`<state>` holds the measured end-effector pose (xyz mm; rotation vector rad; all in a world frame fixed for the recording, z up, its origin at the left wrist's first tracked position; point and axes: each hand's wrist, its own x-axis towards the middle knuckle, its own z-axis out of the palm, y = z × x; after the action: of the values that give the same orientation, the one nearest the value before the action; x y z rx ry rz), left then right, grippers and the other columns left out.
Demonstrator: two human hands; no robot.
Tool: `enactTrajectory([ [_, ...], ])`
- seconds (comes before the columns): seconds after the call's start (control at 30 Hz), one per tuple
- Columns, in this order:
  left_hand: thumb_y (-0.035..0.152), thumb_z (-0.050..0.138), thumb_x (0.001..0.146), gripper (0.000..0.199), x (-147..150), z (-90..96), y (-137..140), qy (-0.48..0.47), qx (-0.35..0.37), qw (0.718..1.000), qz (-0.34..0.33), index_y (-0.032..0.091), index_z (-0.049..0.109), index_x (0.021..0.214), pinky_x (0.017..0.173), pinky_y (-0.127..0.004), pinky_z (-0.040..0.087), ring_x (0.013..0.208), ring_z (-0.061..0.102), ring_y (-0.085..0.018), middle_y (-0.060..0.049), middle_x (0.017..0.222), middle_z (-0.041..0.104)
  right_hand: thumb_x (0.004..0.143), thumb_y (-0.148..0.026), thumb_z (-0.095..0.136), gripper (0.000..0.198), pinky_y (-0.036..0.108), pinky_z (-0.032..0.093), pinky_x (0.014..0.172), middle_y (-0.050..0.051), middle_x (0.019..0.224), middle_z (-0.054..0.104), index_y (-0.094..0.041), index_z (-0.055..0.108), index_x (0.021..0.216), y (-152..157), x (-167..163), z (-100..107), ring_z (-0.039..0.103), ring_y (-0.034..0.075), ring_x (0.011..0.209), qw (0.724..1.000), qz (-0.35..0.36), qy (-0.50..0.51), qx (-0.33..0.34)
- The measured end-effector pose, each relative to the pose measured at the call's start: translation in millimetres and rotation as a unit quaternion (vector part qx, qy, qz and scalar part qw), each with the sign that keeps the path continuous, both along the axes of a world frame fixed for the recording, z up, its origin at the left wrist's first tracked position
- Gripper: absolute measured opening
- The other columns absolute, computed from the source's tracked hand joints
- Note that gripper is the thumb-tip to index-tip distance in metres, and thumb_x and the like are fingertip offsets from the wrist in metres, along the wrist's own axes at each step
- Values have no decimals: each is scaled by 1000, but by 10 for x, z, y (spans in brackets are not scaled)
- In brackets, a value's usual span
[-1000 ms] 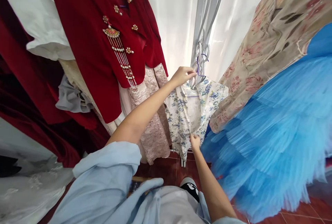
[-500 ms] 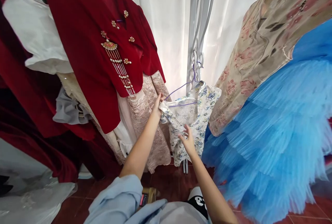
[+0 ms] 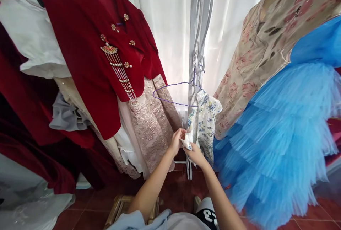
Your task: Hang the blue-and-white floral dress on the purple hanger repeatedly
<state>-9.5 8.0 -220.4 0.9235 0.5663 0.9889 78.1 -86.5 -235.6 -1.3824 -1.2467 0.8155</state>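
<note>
A small white top with a blue and yellow floral print (image 3: 208,118) hangs by one shoulder from a thin purple wire hanger (image 3: 173,101). The hanger's left arm is bare, and its hook is on a grey metal stand (image 3: 196,41). My left hand (image 3: 177,141) pinches the loose, bunched edge of the floral top. Close beside it, my right hand (image 3: 195,153) is closed on the same fold from below. The fingertips of both hands are partly covered by the cloth.
At left hang a dark red velvet jacket (image 3: 93,45) with beaded ornaments and a pink brocade skirt (image 3: 149,127). To the right are a beige floral dress (image 3: 247,63) and a blue tulle dress (image 3: 274,127). A wooden stool (image 3: 117,208) stands low, near my legs.
The floral top's left shoulder has come off the hanger, baring that arm. My left hand has moved down and right with the cloth; my right hand has closed on it.
</note>
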Motion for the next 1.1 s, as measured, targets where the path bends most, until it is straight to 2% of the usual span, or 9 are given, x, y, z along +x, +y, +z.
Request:
enactTrajectory([
  [0.07, 56, 68, 85, 38, -16, -72, -94, 36, 113, 992, -35, 19, 76, 91, 84, -30, 51, 96, 66, -22, -9, 102, 73, 78, -33, 58, 16, 35, 48, 77, 2, 77, 66, -17, 63, 80, -141, 138, 49, 57, 21, 76, 999, 23, -16, -28],
  [0.13, 59, 59, 90, 42, -8, -36, -156, 73, 230, 967, -74, 23, 78, 101, 107, -36, 43, 122, 59, -27, -10, 125, 69, 79, -36, 60, 19, 35, 48, 77, 1, 75, 65, -17, 63, 78, -258, 273, 168, 56, 21, 74, 997, 48, -32, -54],
  [0.27, 77, 40, 90, 66, 45, 132, -308, 117, 306, 929, -172, 25, 80, 95, 120, -41, 29, 130, 54, -31, -11, 118, 72, 79, -38, 64, 22, 37, 49, 84, 4, 85, 67, -17, 67, 86, -490, 458, 480, 58, 23, 82, 996, 53, -41, -56],
  [0.47, 90, 55, 70, 75, -2, 104, -681, 108, 233, 919, -300, 26, 73, 104, 92, -40, 47, 92, 61, -28, -8, 93, 65, 78, -47, 74, 31, 26, 49, 67, 1, 77, 62, -17, 69, 82, -890, 712, 883, 52, 16, 71, 974, 203, -48, -86],
  [0.57, 86, 67, 63, 67, -126, 118, -722, 123, 214, 897, -366, 22, 70, 83, 65, -31, 39, 65, 46, -17, -1, 69, 50, 78, -52, 76, 40, 21, 41, 52, -2, 61, 53, -15, 66, 69, -1035, 950, 998, 42, 11, 58, 951, 283, -31, -122],
  [0.67, 73, 75, 65, 54, -314, 160, -597, 200, 221, 869, -396, 20, 65, 69, 60, -28, 32, 61, 40, -14, 1, 64, 45, 75, -56, 77, 45, 22, 41, 50, -1, 56, 54, -14, 65, 63, -1142, 1272, 1064, 44, 11, 53, 963, 240, 0, -124],
  [0.83, 65, 72, 70, 50, -789, 67, -120, 372, 239, 842, -308, 16, 66, 66, 59, -25, 31, 63, 43, -14, 1, 62, 50, 74, -56, 77, 40, 31, 54, 62, 7, 76, 73, -17, 77, 83, -1155, 1859, 1109, 65, 23, 66, 984, 67, 38, -159],
  [0.93, 61, 72, 71, 50, -1106, 128, 212, 420, 266, 841, -214, 15, 62, 56, 58, -24, 29, 61, 42, -13, 2, 55, 48, 74, -61, 76, 44, 33, 54, 59, 8, 77, 75, -19, 77, 88, -980, 2157, 1058, 67, 25, 66, 982, 34, 3, -188],
  [1.1, 43, 83, 63, 30, -1323, 866, 690, 331, 237, 911, -74, 17, 69, 60, 55, -24, 32, 60, 50, -15, -1, 59, 60, 69, -60, 80, 45, 31, 49, 53, 8, 72, 74, -17, 76, 84, -491, 2536, 1047, 64, 23, 60, 990, 31, -7, -138],
])
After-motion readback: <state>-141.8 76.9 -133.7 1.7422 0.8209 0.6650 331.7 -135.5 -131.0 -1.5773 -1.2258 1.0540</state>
